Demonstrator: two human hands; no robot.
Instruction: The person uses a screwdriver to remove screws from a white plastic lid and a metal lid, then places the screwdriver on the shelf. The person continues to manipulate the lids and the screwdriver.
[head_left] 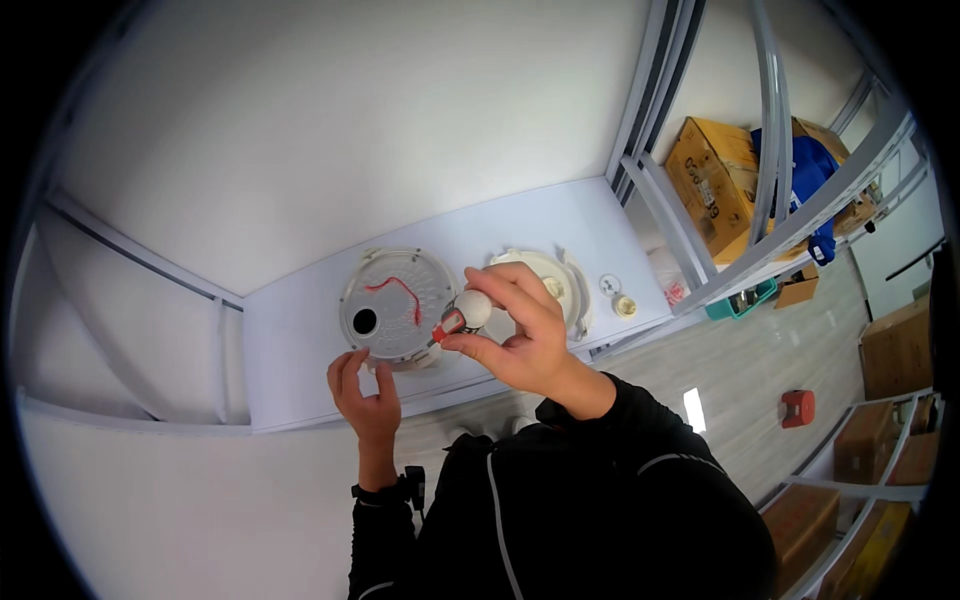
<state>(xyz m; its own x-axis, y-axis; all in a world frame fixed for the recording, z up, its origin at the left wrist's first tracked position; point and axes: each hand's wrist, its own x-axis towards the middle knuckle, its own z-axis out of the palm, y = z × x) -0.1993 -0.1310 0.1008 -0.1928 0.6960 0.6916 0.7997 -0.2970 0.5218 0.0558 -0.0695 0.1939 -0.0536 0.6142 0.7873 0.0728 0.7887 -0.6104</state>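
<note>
Clearly the right hand (525,335) was doing the fine work: it pinched a small piece (473,308) between thumb and fingertips, its white round end facing up and its red part turned to the left. From where I stood, the piece seemed to be held up over the right side of the disc (395,310), though how high I couldn't tell. The left hand (368,400) was open and empty, fingers spread just beside the disc's near rim; whether they touched it, I couldn't make out

On the disc a red wire (413,297) lay in a loose curve, and a dark round hole (365,321) sat toward its left. Further right on the desk (295,330) stood a second white housing (530,268) and a little cup (624,306), well clear of the left hand

To my mind, doing this well called for a light pinch, with the piece turned until its working side was in plain sight before it was lowered. A steadying left hand on the rim would have kept the disc from sliding. The wire looked the likeliest snag, so it was best kept out from under the piece, without any tug on it
</note>
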